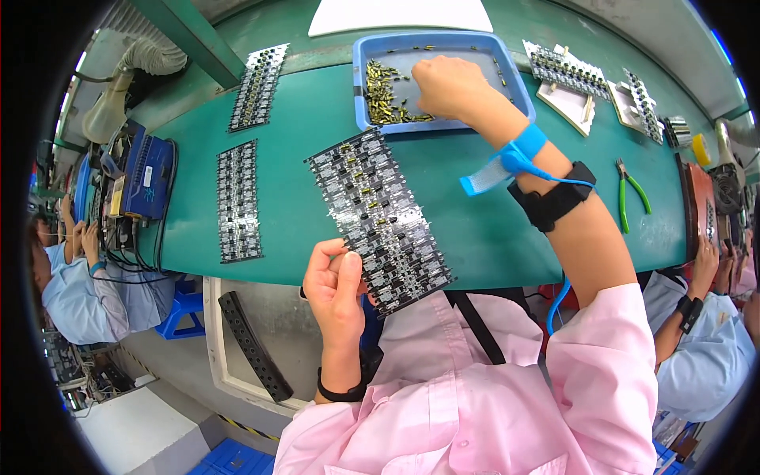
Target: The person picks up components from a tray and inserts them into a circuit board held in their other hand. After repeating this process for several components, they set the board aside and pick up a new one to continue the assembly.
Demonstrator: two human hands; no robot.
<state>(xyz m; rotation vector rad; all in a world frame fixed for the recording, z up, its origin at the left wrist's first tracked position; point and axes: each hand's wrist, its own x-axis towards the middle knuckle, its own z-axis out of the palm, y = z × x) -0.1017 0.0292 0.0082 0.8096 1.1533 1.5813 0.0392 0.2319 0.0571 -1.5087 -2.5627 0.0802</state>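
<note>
My left hand grips the lower left edge of a black circuit board panel, thumb on top, and holds it tilted above the table's near edge. Rows of small components cover the panel, with a few yellow-green ones along its upper middle. My right hand is over a blue tray, its fingers curled and closed; whatever they hold is hidden. Loose small black and yellow-green cylindrical components, apparently capacitors, are heaped at the tray's left. A blue wrist strap and a black band circle my right forearm.
Two more board panels lie on the green table at left. Other panels rest on white holders at right, beyond green-handled cutters. A blue machine with cables stands far left. Co-workers sit on both sides.
</note>
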